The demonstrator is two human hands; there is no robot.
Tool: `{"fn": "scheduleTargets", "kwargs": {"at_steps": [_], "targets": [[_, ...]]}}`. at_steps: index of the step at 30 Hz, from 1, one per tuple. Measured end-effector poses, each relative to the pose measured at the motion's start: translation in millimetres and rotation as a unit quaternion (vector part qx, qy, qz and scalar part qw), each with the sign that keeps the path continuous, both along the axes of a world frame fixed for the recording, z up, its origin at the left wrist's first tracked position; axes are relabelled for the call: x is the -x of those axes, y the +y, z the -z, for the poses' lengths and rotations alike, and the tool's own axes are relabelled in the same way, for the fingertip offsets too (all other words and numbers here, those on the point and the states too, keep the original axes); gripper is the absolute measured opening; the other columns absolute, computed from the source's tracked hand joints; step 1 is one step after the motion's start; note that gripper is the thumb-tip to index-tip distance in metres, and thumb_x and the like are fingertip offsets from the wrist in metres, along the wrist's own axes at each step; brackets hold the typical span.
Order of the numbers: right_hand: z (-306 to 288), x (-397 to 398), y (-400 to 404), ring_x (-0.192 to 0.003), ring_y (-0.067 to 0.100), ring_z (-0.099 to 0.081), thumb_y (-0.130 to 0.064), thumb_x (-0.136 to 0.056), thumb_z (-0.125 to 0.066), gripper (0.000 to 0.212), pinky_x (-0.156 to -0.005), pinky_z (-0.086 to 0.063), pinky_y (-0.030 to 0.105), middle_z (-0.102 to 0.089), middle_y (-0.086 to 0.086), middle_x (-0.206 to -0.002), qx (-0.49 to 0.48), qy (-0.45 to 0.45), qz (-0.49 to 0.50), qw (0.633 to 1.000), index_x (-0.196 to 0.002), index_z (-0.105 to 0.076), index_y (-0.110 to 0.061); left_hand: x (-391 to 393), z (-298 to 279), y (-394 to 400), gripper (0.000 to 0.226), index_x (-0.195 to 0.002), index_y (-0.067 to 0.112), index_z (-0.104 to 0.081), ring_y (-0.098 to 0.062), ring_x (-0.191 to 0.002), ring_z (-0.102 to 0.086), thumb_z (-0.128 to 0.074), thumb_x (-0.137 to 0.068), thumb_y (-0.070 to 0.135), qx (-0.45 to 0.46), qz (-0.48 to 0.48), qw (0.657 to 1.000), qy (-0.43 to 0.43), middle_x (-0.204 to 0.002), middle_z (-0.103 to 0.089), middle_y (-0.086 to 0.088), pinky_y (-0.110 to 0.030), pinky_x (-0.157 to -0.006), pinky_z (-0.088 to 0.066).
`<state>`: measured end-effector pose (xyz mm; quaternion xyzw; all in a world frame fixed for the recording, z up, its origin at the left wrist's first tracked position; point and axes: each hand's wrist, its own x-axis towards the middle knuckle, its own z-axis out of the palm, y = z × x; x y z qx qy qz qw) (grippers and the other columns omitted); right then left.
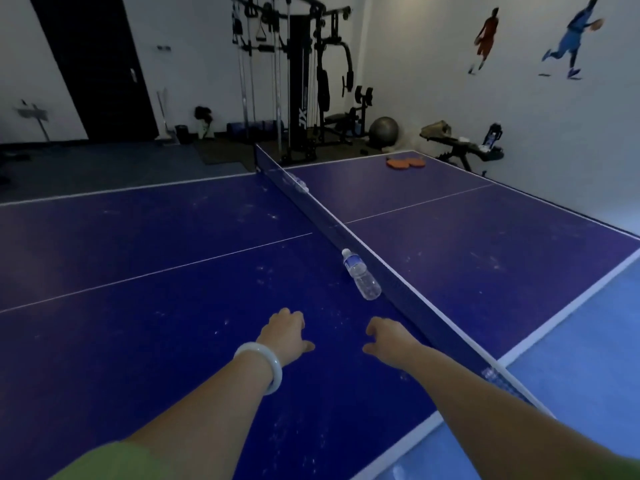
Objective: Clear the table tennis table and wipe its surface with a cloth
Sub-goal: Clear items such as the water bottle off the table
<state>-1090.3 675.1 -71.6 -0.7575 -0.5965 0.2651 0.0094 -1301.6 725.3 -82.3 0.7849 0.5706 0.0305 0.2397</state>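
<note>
Hands empty: left hand (285,332) and right hand (386,339) reach over the dusty table (138,341), fingers loosely curled. Best to grip the clear, ribbed plastic bottle (362,275), lying against the net (398,282), round its middle. Far right lie flat orange paddles (405,163).

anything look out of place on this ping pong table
Yes. A plastic water bottle lies on its side against the net, and a second bottle seems to sit farther along it. Two orange paddles lie at the far corner. Pale dusty smudges speckle the table.
</note>
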Motion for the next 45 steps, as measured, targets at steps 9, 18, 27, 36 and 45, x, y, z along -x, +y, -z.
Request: {"fn": "scheduleTargets", "kwargs": {"at_steps": [9,18,27,36,45], "targets": [[53,-43,112,-0.111,0.022,-0.057,-0.031,-0.096,-0.061,0.051,-0.083,-0.05,0.029,-0.049,0.008,-0.137,-0.009,0.055,0.094,0.994,-0.138,-0.043,-0.01,-43,92,106,0.067,-0.136,0.014,-0.039,-0.021,-0.121,-0.041,-0.067,-0.085,0.049,0.075,-0.05,0.996,0.019,-0.138,-0.034,-0.006,-0.036,-0.101,-0.044],[114,-84,213,-0.136,0.032,-0.032,-0.041,-0.092,-0.065,0.078,-0.114,-0.029,0.041,-0.033,0.015,-0.149,-0.07,-0.012,0.103,0.992,-0.148,-0.026,-0.004,-64,192,129,0.13,-0.145,0.022,0.032,-0.035,-0.141,0.033,-0.048,-0.067,0.088,0.148,-0.121,0.973,0.127,-0.151,0.041,-0.011,-0.057,-0.115,0.014],[158,-99,290,-0.143,0.038,-0.023,-0.053,-0.083,-0.07,0.106,-0.116,-0.022,0.048,-0.019,0.02,-0.157,-0.045,-0.01,0.107,0.993,-0.153,-0.008,-0.005,-66,216,127,0.134,-0.133,0.025,0.048,-0.029,-0.13,0.049,-0.039,-0.06,0.095,0.147,-0.128,0.974,0.116,-0.137,0.058,-0.007,-0.055,-0.11,0.027],[185,-101,313,-0.137,0.038,-0.033,-0.054,-0.089,-0.062,0.085,-0.112,-0.03,0.047,-0.034,0.024,-0.148,-0.074,-0.024,0.141,0.987,-0.143,-0.028,0.003,-66,217,130,0.135,-0.134,0.025,0.047,-0.027,-0.129,0.051,-0.039,-0.058,0.096,0.157,-0.129,0.97,0.132,-0.137,0.059,-0.005,-0.053,-0.107,0.029],[195,-87,226,-0.122,0.031,-0.046,-0.051,-0.085,-0.068,0.071,-0.101,-0.041,0.043,-0.047,0.015,-0.131,-0.07,-0.06,0.107,0.99,-0.131,-0.039,-0.005,-67,213,131,0.135,-0.136,0.025,0.044,-0.031,-0.134,0.044,-0.04,-0.058,0.096,0.157,-0.13,0.969,0.14,-0.139,0.055,-0.007,-0.057,-0.112,0.022]]}}
